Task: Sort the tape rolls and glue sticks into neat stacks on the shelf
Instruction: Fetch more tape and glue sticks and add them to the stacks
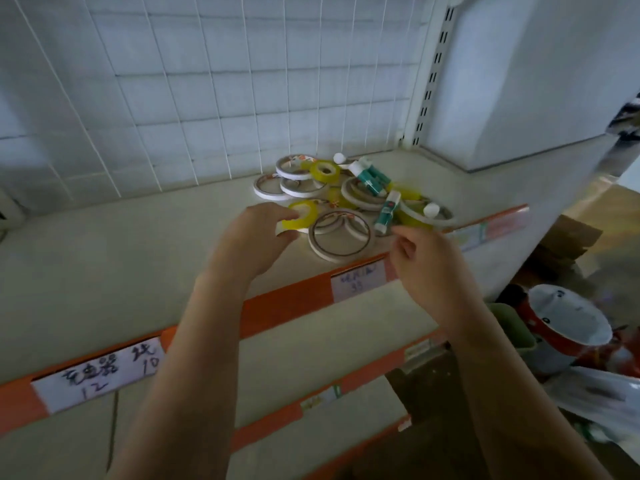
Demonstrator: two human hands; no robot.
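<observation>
**Both hands at the pile of tape and glue**

Nearest to us are our two bare forearms, reaching up over the orange-edged shelf fronts. Our left hand [258, 233] pinches a yellow tape roll [304, 216] at the near left edge of the pile, fingers curled round its rim. Our right hand [420, 258] hovers at the pile's near right side, fingers loosely curled and holding nothing that we can see.

On the shelf [121, 258] the pile lies jumbled: a large white tape ring [341, 239] sits just beside the held roll, more white rings [294, 178] lie toward the wire grid [173, 91] behind, and a second yellow roll [324, 171] rests on top of them. Two teal-and-white glue sticks [369, 176] lie together at the back, and another glue stick [388, 211] lies across the rings near our right fingertips.

A handwritten price label [358, 280] is fixed to the shelf's orange front edge below the pile. Lower right stands a red and white mug [568, 323].
</observation>
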